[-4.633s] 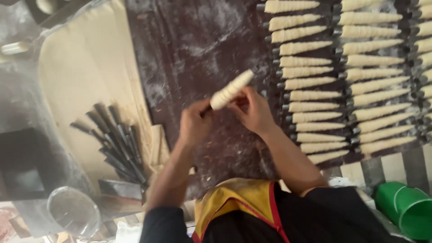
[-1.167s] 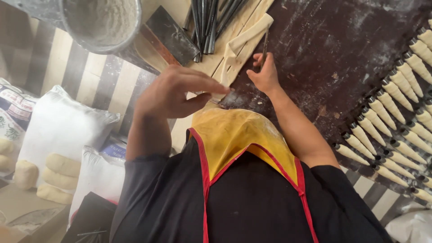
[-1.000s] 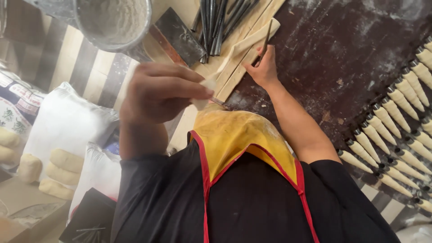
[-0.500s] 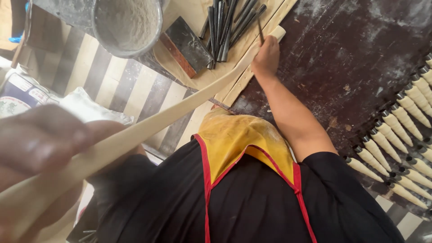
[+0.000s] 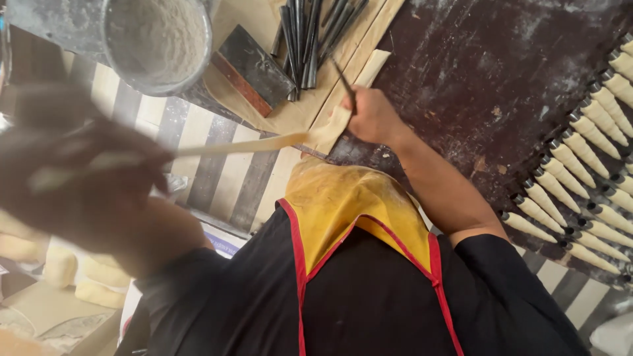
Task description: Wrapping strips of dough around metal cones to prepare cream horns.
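head view, looking down: we see the right hand [image 5: 374,117] closed around a thin dark metal cone [image 5: 344,84] and pressing one end of a long dough strip [image 5: 264,143] against it, just at the edge of the dark floured board [image 5: 488,72]. the strip runs out to the left hand [image 5: 86,178], which is raised close to the camera and blurred – its fingers seem closed on the far end, but we cannot tell exactly how. a bundle of empty cones [image 5: 310,36] lies near on the sheet of dough [image 5: 283,109], a flour bowl [image 5: 157,41] stands beside it, and rows of wrapped cones [image 5: 580,178] lie at the right.
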